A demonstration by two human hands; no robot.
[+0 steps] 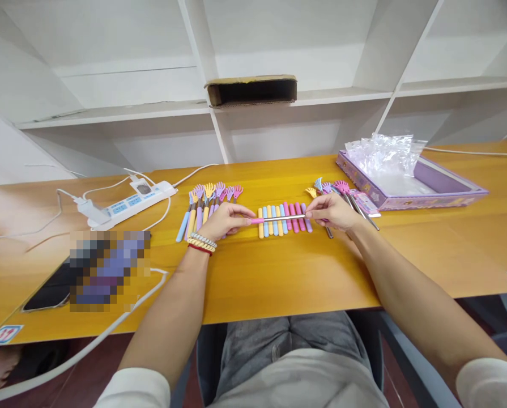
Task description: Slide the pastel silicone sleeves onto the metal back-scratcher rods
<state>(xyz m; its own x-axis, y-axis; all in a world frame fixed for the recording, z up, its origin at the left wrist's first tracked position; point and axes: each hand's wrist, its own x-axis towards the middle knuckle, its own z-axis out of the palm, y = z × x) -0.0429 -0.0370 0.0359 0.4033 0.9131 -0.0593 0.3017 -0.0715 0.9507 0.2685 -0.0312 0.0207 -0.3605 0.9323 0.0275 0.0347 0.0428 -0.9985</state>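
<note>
Between my two hands a back scratcher with a pink handle and a metal rod (284,217) lies crosswise, level above the table. My left hand (228,221) pinches the pink handle end. Fingers of my right hand (333,211) are closed on the far end of the rod and hide what is there. Below the rod is a row of loose handles (260,228) in yellow, blue, pink and purple. Beside my left hand lie several back scratchers with coloured handles (192,214). Behind my right hand are hand-shaped scratcher heads on metal rods (341,186), partly covered.
At the right stands a purple box (431,201) with clear plastic bags (384,156). A white power strip (132,205) with cables and a phone (49,289) are at the left. An open cardboard box (253,92) sits on the white shelf behind.
</note>
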